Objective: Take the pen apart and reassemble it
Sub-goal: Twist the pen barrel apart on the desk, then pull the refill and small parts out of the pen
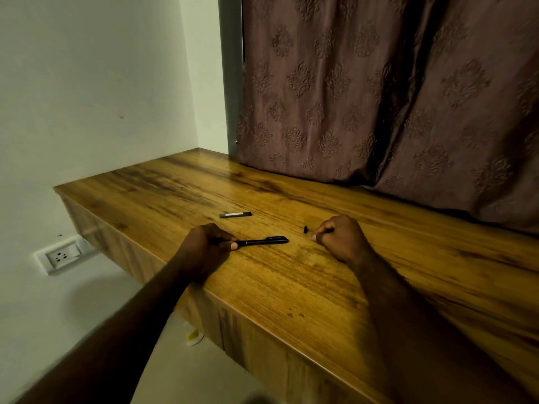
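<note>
Here my left hand (210, 243) is curled round one end of the black pen (264, 241), thumb and fingers closed on it, while the rest of the pen lies flat on the wooden table (291, 287) and points toward my right hand (339, 237). The pen's clip faces up; I can make out no brand or printing on the barrel. My right hand rests on the table with its fingers drawn in and thumb against forefinger, but whether it pinches anything I cannot tell. Just beside those fingertips, apart from the pen's tip, a small black piece (305, 229) lies on the wood. Farther back, beyond the pen and nearer my left hand, a short grey tube (235, 214) lies on its side; it carries a pale strip with some marking, too small to read. A brown curtain (379, 97) with an embossed pattern hangs down to the table's far edge. A white wall socket (62, 256) sits low on the wall at my left.
</note>
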Demonstrator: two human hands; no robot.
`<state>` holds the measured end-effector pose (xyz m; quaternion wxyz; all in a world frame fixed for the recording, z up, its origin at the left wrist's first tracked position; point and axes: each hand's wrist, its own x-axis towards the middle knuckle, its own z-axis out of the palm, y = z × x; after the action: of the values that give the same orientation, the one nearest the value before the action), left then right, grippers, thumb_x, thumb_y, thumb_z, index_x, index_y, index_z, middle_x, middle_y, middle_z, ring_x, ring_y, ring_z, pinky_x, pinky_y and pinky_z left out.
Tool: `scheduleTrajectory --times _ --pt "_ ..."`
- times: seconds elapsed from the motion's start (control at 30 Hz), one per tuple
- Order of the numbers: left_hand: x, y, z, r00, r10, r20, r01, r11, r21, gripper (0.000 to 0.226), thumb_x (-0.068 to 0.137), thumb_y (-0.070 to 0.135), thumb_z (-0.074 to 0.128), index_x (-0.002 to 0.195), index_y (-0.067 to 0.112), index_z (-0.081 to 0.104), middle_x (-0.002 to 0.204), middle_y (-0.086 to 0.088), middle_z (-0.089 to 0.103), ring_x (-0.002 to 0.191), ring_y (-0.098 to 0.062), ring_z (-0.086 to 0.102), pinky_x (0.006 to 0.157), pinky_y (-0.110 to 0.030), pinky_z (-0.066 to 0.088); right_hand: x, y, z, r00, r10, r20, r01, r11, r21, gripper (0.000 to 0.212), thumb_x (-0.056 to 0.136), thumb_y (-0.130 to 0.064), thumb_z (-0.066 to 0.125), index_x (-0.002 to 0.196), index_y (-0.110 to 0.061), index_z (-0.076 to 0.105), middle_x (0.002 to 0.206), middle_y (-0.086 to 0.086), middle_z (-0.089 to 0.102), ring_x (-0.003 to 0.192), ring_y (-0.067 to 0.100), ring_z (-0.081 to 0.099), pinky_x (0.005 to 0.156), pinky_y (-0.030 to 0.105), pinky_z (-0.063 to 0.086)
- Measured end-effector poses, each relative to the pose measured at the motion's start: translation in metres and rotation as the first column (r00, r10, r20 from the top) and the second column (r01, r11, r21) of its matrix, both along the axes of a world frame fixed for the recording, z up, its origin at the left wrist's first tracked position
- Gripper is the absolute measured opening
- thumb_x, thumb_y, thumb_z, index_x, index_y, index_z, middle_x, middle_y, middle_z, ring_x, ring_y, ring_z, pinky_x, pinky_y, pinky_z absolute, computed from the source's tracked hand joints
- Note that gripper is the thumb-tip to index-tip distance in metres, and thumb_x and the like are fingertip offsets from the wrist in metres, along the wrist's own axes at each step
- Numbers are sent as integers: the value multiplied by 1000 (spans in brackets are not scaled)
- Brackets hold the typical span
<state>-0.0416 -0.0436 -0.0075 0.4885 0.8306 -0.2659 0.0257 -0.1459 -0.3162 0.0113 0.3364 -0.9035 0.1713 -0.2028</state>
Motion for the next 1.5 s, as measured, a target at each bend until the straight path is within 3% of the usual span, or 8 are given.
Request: scheduleTrajectory --times 0.27,0.53,0.67,0.8,0.9,1.07,1.17,1.5 --pt "-5 3 8 994 -60 93 50 993 105 6 80 7 73 78 11 76 76 -11 69 74 -21 64 66 -36 50 -3 -1 1 1000 23 9 -23 999 40 6 76 -15 78 81 -11 78 90 2 77 79 7 65 78 21 46" --pt "-5 1 9 998 6 68 -17 985 172 14 82 12 71 94 17 75 82 10 62 85 -13 64 75 -26 47 -5 -3 0 998 55 29 -56 997 43 9 79 -13 75 87 -9 78 94 4 76 72 -2 58 78 23 46" --pt "-5 1 10 999 5 32 -9 989 150 14 80 14 74 92 21 75 93 1 68 92 -16 65 85 -34 52 -4 -6 -3 999 41 22 -42 998 54 8 83 -16 72 87 -12 78 93 5 75 82 10 64 84 32 52" --pt "-5 1 9 999 33 -2 -33 993 117 17 75 13 77 79 27 68 94 -4 71 93 -19 66 89 -39 52 -4 1 0 970 -92 226 71 992 100 12 87 -16 66 92 -10 75 94 5 75 89 17 67 88 36 54" --pt "-5 1 7 999 37 -31 -35 996 78 13 75 10 77 82 15 68 89 -3 71 88 -19 67 84 -37 53 -5 17 6 931 -94 352 65 993 94 13 87 -14 65 94 -9 75 92 4 75 87 16 68 85 36 56" --pt "-6 0 5 998 37 -59 -37 999 9 16 74 3 74 81 16 67 84 -4 72 78 -16 67 75 -29 52 2 53 2 966 248 77 -236 962 -138 27 86 -21 66 113 -17 70 111 -1 67 99 12 62 90 33 52" --pt "-7 0 4 998 54 -35 -54 999 -2 15 74 1 72 80 14 68 79 -2 71 72 -12 66 70 -24 50 7 61 -3 958 281 -57 -286 932 -224 42 87 -28 65 128 -20 60 123 -2 59 112 14 56 98 32 47" --pt "7 6 10 977 109 -184 -137 979 -149 9 84 12 66 77 11 72 77 -7 72 73 -15 66 73 -35 53 10 59 -6 957 290 -25 -289 937 -197 33 88 -25 65 120 -19 65 115 -3 64 108 15 58 95 36 49"
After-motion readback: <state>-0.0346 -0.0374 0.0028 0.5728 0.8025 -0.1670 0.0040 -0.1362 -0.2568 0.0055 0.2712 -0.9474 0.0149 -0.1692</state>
